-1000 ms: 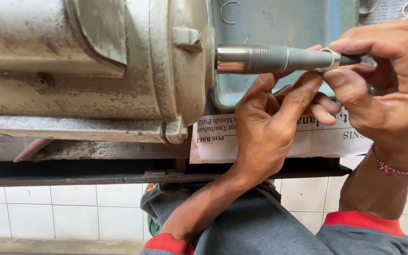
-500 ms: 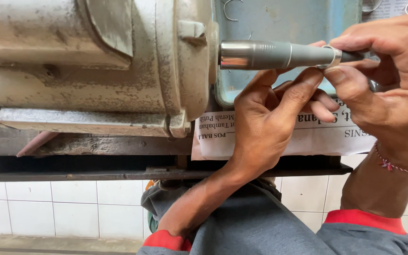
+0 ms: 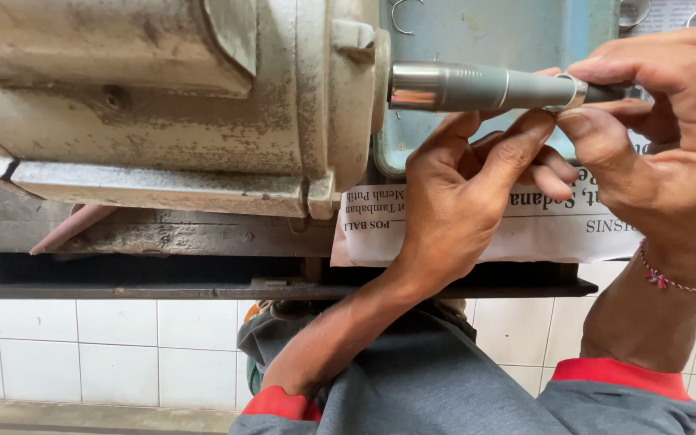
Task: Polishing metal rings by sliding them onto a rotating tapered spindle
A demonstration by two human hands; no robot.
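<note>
Head view: worn motor housing [image 3: 163, 105] on bench.
Right hand [image 3: 654, 137]: pinches grey handpiece [image 3: 477, 87] at its collar.
Left hand [image 3: 461, 201]: fingertips brace handpiece underneath.
Technique: keep handpiece level, square to housing.

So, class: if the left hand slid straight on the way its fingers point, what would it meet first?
Probably the smooth grey metal cylinder just above the left hand; its fingers already seem to touch it, though depth is unclear.

Head camera looks steeply down, close over motor [image 3: 163, 105] and bench edge [image 3: 267, 288].
</note>
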